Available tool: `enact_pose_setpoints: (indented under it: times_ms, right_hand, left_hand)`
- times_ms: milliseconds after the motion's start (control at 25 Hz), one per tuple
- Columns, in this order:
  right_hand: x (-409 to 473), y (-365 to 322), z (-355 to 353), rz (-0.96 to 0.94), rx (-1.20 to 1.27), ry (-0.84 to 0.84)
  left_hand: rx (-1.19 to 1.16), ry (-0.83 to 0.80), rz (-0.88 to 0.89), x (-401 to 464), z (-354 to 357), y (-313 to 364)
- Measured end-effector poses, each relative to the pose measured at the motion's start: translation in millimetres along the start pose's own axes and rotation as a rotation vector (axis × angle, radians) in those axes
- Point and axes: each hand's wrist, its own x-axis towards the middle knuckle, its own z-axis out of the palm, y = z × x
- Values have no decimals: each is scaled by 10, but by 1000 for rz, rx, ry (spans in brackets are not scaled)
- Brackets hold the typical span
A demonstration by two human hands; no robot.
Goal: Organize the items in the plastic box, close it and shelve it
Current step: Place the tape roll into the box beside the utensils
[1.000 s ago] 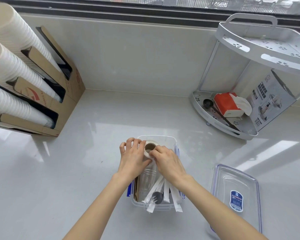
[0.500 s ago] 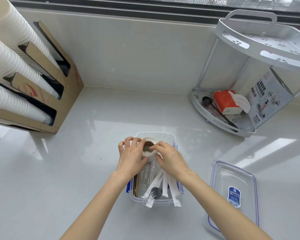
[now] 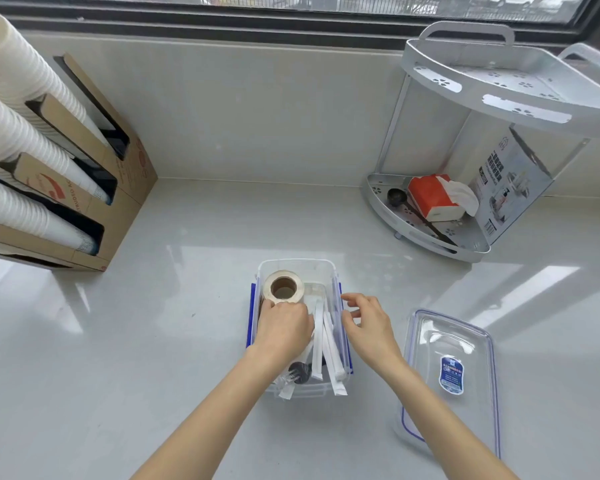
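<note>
pale bench (image 3: 153,341) carries the open box (image 3: 331,271) at centre, tape roll (image 3: 283,287) and wrapped cutlery (image 3: 321,344) inside; left hand (image 3: 284,329) presses the contents, fingers together, right hand (image 3: 369,327) hovers, fingers spread; lid (image 3: 451,368) lies beside, closing and shelving remain

Cardboard dispenser (image 3: 118,188) holding stacked paper cups (image 3: 21,143), at left; red tissue pack (image 3: 433,197), black scoop (image 3: 395,196) and printed carton (image 3: 510,188) at right; grey counter (image 3: 153,341).
</note>
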Motion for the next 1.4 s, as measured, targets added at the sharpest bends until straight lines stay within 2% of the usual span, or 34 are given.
enact_pose_setpoints:
  times_ms: [200,320,600,720,840,1080,1280,1400]
  right_hand:
    - [-50,14,44,23,24,-20]
    - [-44,16,53,14,37,-13]
    - [-56,34,62,-15,75,17]
    - [-73,40,72,-24,78,26]
    - [-72,47,69,-14,84,26]
    - [-72,57,60,-8,82,14]
    - [-75,57,68,-14,88,25]
    - [-75,59,70,-13,82,21]
  left_hand:
    - [175,-189,-75,124,136,112]
    - [197,-202,-86,170,167,161]
    - [-117,-167,-78,170,155,155]
    - [-159,-163,-74,184,167,157]
    - [-195,-252,-83,236,131,149]
    - [-192,-530,-77,417,56,156]
    - [-309,-634,-131,495,42,163]
    - [-331,-625,-119,517,28,147]
